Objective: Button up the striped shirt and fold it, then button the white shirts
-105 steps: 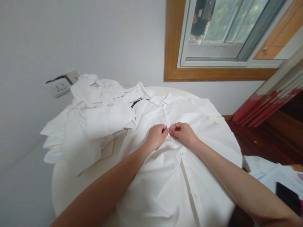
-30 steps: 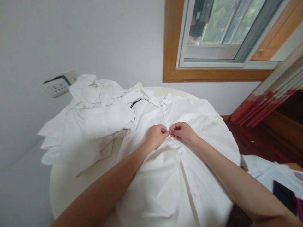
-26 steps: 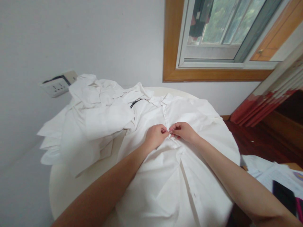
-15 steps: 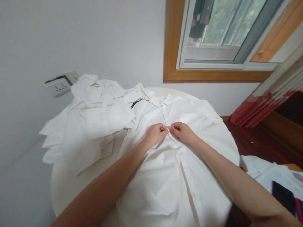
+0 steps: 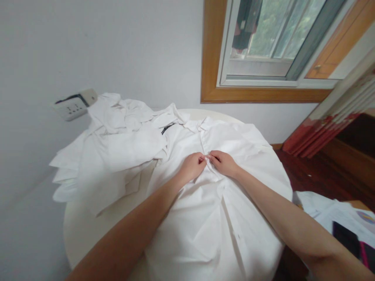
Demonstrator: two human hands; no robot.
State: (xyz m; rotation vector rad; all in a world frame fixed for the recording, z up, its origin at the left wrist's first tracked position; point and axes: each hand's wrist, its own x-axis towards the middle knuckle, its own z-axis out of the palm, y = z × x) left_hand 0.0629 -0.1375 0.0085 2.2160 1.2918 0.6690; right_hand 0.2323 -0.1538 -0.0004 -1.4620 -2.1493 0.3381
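Observation:
A white button-up shirt [image 5: 187,222] lies spread over a round cream table [image 5: 79,234], its collar [image 5: 202,123] toward the wall. My left hand [image 5: 192,166] pinches one side of the front placket below the collar. Fingertip to fingertip with it, my right hand [image 5: 223,162] pinches the other side at the same spot. Whatever small part sits between the fingertips, perhaps a button, is too small to make out. Below the hands the front edges part in a long gap, and the fabric there is wrinkled.
More white shirts [image 5: 117,152] are heaped on the table's left side. A power socket [image 5: 73,107] is on the wall behind them. At lower right are papers [image 5: 325,210] and a dark phone-like object [image 5: 345,238]. A wood-framed window [image 5: 213,93] and a curtain [image 5: 310,132] stand beyond.
The fingertips have drawn slightly closer together at the placket, the right hand shifting a little left. The camera view has turned slightly. The shirt lies as before.

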